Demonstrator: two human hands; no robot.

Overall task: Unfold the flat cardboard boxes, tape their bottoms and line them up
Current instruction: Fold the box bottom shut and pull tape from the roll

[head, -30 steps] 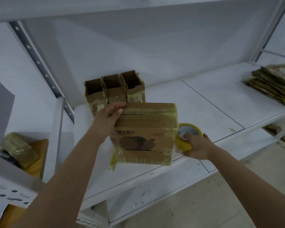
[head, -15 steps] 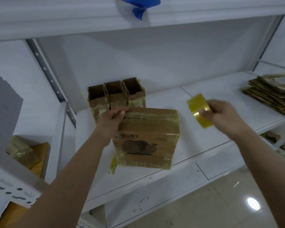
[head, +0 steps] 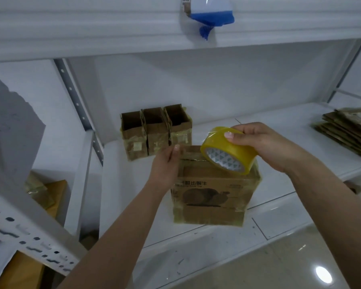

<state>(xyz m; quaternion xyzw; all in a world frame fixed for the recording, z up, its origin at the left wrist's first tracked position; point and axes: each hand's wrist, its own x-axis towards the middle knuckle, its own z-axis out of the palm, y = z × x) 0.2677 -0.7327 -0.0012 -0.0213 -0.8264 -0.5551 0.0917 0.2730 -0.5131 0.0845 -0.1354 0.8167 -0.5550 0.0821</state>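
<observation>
My left hand (head: 165,163) holds the top left edge of a brown cardboard box (head: 213,192), with my fingers curled over the edge. The box stands on the white shelf (head: 279,130), near the front. It has a dark picture and some writing on the side that faces me, and shiny tape around its edges. My right hand (head: 265,147) grips a yellow roll of tape (head: 227,151), my thumb on top of the roll. The roll is tilted and sits just above the top of the box, on its right side. Behind the box, three small open boxes (head: 154,132) stand in a row, touching each other, their tops open. Far to the right on the shelf lies a pile of flat boxes (head: 346,132). Something blue and white (head: 208,15) hangs from the shelf above.
</observation>
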